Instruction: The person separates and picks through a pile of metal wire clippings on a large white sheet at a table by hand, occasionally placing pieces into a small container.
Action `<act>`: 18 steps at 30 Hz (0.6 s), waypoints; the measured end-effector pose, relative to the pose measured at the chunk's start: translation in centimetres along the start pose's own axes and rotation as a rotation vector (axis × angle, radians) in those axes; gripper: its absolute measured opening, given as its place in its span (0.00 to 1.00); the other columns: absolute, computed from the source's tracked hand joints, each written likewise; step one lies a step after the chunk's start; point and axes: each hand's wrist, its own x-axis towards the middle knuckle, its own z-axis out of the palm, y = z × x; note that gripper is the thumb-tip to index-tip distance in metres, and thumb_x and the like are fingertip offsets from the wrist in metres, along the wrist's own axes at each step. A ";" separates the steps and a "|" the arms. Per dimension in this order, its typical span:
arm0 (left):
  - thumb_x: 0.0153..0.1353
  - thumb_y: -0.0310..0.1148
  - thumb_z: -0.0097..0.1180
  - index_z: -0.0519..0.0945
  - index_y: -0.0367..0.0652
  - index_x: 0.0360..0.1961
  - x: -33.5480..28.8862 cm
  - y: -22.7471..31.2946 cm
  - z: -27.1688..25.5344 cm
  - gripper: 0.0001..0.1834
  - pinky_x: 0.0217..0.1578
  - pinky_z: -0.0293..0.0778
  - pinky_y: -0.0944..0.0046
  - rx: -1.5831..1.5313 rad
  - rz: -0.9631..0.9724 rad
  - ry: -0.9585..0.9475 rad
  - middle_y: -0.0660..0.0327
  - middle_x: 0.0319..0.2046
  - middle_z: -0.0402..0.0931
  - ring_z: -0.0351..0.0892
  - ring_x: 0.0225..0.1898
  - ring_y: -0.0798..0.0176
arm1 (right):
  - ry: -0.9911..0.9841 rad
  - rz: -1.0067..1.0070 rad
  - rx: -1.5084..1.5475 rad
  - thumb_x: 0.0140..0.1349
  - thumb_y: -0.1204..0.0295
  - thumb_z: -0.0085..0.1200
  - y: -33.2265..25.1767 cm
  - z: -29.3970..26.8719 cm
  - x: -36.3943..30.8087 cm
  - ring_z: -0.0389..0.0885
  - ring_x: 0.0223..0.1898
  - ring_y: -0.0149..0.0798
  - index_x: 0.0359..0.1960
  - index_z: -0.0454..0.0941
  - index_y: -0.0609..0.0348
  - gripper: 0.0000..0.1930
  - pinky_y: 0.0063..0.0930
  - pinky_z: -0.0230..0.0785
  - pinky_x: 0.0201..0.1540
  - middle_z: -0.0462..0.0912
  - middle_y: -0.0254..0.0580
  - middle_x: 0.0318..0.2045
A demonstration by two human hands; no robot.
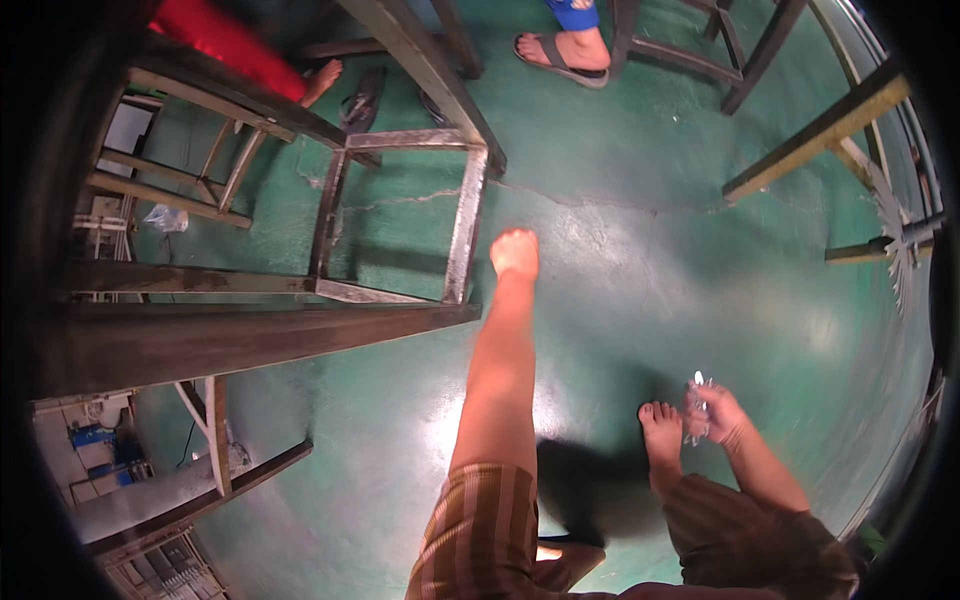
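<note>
My left arm reaches forward over the green floor, and my left hand (515,252) is closed in a fist beside the leg of a wooden frame stool (465,225). Its fingers curl away from view, so whatever is inside, if anything, is hidden. Lower right, my right hand (717,415) is closed round a crumpled piece of clear, shiny plastic (697,425), which sticks out on both sides. Just left of that hand is my bare foot (661,432) on the floor.
Dark wooden beams (250,335) of furniture fill the left. Another person's sandaled foot (570,52) is at the top, beside wooden legs. A loose sandal (362,100) lies near a red trouser leg (235,45). A fan (890,240) stands at the right edge.
</note>
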 end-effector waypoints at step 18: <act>0.50 0.28 0.50 0.72 0.38 0.23 -60.1 -12.1 -21.0 0.05 0.19 0.74 0.64 -0.678 -1.060 -0.567 0.55 0.14 0.75 0.76 0.15 0.61 | 0.164 0.041 0.310 0.62 0.61 0.39 -0.9 18.2 -19.0 0.52 0.09 0.26 0.19 0.64 0.50 0.14 0.21 0.47 0.11 0.56 0.27 0.09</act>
